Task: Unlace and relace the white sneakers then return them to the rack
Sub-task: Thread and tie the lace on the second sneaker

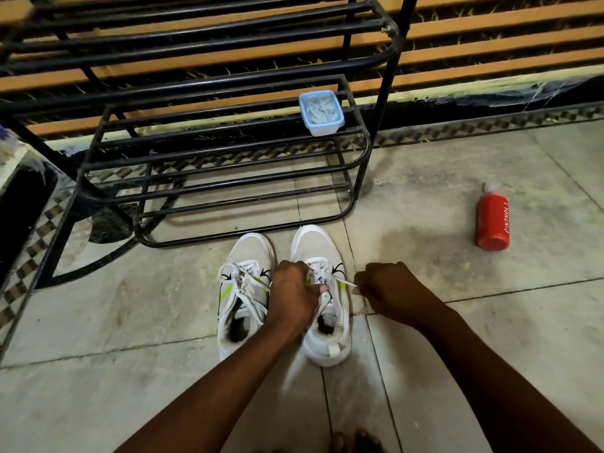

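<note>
While sneakers (281, 295) sit on tiled floor (457, 178) | left grip (294, 295) holds tongue | right grip (389, 289) pinches lace (347, 283)

The left hand (294, 291) rests on the right sneaker (322, 299), with the left sneaker (243, 289) just beside it to its left. The right hand (387, 289) sits just right of that sneaker, pinching a lace (347, 283) that runs between them. Beyond both hands stands the rack (225, 165) with a box (321, 112) on it, and a bottle (492, 220) lies well beyond and right of the right hand.
</note>
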